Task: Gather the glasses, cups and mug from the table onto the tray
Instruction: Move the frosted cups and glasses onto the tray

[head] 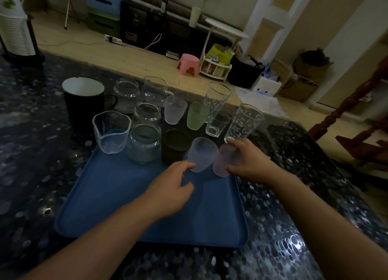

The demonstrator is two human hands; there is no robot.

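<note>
Head view, dim light. My left hand (pixel 170 190) hovers over the flat blue plastic tray (pixel 109 195), fingers loosely spread, index and thumb touching the base of a frosted bluish tumbler (pixel 201 154) that stands at the tray's far edge; I judge it a steadying touch, not a grasp. My right hand (pixel 244 161) is curled around a frosted pink tumbler (pixel 223 163) at the tray's far right corner, gripped low on the side, likely so it can be set down upright just beside the bluish one. Whether its base already sits on the tray I cannot tell. At the tray's far left, a clear spouted glass beaker (pixel 111 132) and a ribbed clear glass jar (pixel 143 142) stand about on the rim line, with a dark squat cup (pixel 175 146) beside them; packing along the far edge keeps the near tray floor free for more pieces. Still out on the table: a black mug with white interior (pixel 84 103), further clear jars and a pitcher, a frosted white tumbler (pixel 175 112), a frosted green tumbler (pixel 197 116), a small clear glass (pixel 216 125) and two tall printed glasses (pixel 243 123). Most of the task remains, by my reckoning. The surface is a dark glossy table with pebble pattern (pixel 294 216), reflective and probably slippery. Beyond: tiled floor, a pink plastic stool (pixel 188 64), a white side table, cluttered bags, a power strip.
</note>
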